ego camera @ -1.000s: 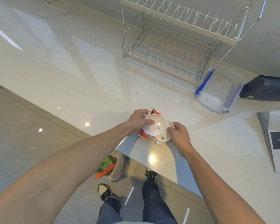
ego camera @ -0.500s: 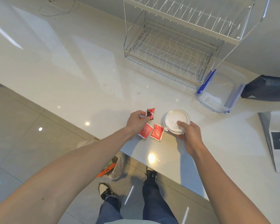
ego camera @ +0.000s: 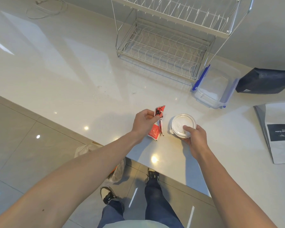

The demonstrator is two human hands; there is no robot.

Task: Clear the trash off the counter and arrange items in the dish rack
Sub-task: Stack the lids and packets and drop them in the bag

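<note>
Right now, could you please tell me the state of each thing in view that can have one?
Left hand: pinching red sauce packets, lifting them.
Right hand: gripping the white lidded cup, thumb on its lid.
White lidded cup: lid on, upright on the counter.
Dish rack: both tiers hold nothing.
Clear plastic container: lidless, beside the rack.
Black pouch: lying flat.
Grey bag: lying flat.

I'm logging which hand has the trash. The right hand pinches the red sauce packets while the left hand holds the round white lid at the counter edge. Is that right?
Not quite: the hands are swapped. In the head view the left hand pinches the red sauce packets, and the right hand holds the round white lid near the counter edge.
</note>
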